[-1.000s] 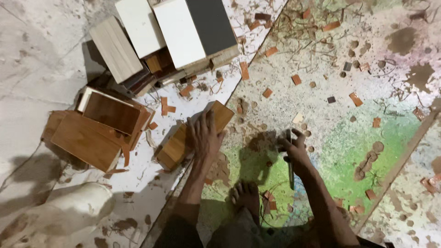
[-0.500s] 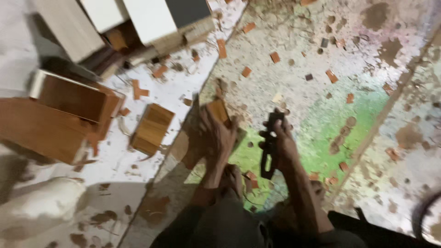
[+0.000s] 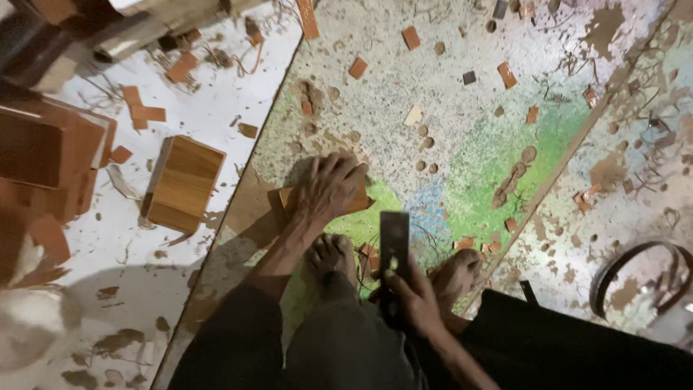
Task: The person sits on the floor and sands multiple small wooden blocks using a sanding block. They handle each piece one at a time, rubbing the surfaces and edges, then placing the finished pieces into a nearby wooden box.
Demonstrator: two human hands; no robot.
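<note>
My left hand (image 3: pixel 326 189) presses flat on a small wooden board (image 3: pixel 361 204) lying on the speckled floor, fingers spread over it. My right hand (image 3: pixel 415 300) grips a dark flat-bladed tool (image 3: pixel 394 242), its blade pointing up toward the board. My bare feet (image 3: pixel 330 256) sit just below the board, between the two hands. A second foot (image 3: pixel 455 274) rests to the right of the tool.
A wooden box (image 3: pixel 180 184) lies on the white sheet at left, with larger brown boards (image 3: pixel 43 155) beyond it. Small wood offcuts (image 3: pixel 410 36) and chips litter the floor. A dark curved band (image 3: pixel 635 271) lies at the right.
The view has shifted down and left. My left hand has laid the small board flat on the floor and my right hand has dropped lower with the tool.
</note>
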